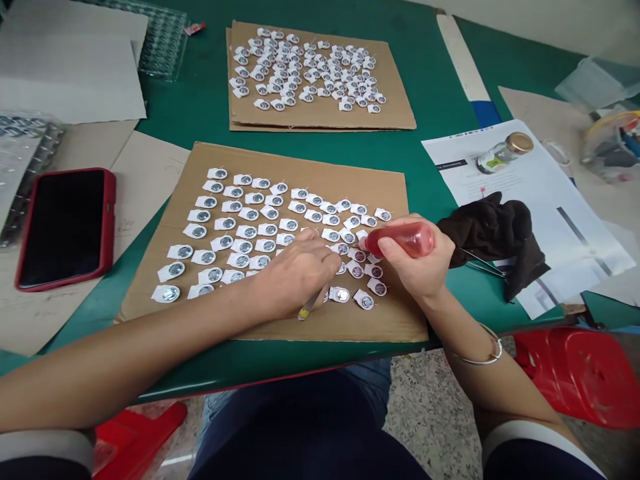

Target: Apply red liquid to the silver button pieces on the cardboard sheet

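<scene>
My right hand [423, 267] is wrapped round a small red squeeze bottle [407, 239], its tip pointing left and down at the small round metal pieces on white paper tabs [356, 269]. Close beside it, my left hand [295, 277] is closed over the same rows, gripping a thin stick [311, 303] whose yellowish end sticks out below the palm. Its other end is hard to make out near the bottle tip. The pieces lie in loose rows on a brown cardboard sheet [280, 330], and my left hand and forearm hide some of them.
Farther back, stacked cardboard [320, 120] carries many similar pieces. To the left lies a phone in a red case [65, 227]. At right are a dark cloth [493, 233], tweezers [485, 263], a small glass jar [505, 153] and printed paper [580, 207]. A red stool [580, 377] stands below.
</scene>
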{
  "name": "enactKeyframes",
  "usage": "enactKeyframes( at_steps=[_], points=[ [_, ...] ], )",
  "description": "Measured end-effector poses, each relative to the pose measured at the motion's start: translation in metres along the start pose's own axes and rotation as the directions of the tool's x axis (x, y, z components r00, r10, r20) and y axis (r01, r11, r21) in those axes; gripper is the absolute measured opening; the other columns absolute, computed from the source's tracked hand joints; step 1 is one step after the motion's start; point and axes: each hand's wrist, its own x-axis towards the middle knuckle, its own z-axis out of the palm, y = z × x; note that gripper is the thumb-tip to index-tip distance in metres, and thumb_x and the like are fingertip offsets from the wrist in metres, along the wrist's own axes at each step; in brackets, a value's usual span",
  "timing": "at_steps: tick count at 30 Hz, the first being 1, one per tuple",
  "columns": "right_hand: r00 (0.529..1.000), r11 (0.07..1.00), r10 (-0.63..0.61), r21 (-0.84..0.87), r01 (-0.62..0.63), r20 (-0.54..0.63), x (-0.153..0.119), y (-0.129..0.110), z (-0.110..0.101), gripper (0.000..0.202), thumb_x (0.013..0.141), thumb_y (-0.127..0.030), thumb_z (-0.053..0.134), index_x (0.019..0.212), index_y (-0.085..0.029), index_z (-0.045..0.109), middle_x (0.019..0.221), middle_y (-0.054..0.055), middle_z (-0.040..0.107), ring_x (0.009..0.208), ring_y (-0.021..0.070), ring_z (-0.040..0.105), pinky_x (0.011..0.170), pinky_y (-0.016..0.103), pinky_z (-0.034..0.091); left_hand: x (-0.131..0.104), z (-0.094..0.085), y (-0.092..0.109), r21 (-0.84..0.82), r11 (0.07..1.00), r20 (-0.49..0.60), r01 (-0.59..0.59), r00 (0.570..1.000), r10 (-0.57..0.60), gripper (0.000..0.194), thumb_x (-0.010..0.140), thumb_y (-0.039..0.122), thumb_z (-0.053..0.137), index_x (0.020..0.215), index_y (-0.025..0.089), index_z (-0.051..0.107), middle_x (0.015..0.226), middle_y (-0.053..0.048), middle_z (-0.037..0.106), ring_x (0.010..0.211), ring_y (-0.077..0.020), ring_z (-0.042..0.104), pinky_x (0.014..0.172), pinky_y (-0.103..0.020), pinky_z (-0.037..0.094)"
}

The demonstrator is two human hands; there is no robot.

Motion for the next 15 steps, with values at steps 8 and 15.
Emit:
enactKeyframes(
  at_steps=[8,15],
  points=[
    [0.999,0.998,-0.045,-0.037,0.045,0.000,0.0014,-0.0024,0.0005,0.024,0.063,-0.030,0.075,0.080,-0.017,0.065,0.080,0.004,0.065,0.075,0.0176,0.062,0.071,0.036,0.051,-0.0011,0.0016,-0.0009,0.009,1.000,-0.019,-0.014,1.000,0.014,0.017,0.078,0.010,0.047,0.062,0.015,0.049,0.057,-0.001,0.048,0.056,-0.0127,0.040,0.064,-0.030,0.036],
    [0.997,0.997,-0.070,-0.036,0.071,0.012,0.0027,-0.0052,0.0018,0.022,0.064,-0.028,0.074,0.080,-0.017,0.064,0.079,0.003,0.064,0.073,0.0158,0.060,0.070,0.034,0.050,-0.0002,0.0019,0.0006,0.036,0.999,-0.019,-0.002,1.000,0.003,0.017,0.078,0.009,0.044,0.062,0.014,0.050,0.057,-0.002,0.051,0.058,-0.0134,0.042,0.067,-0.031,0.037]
  ],
)
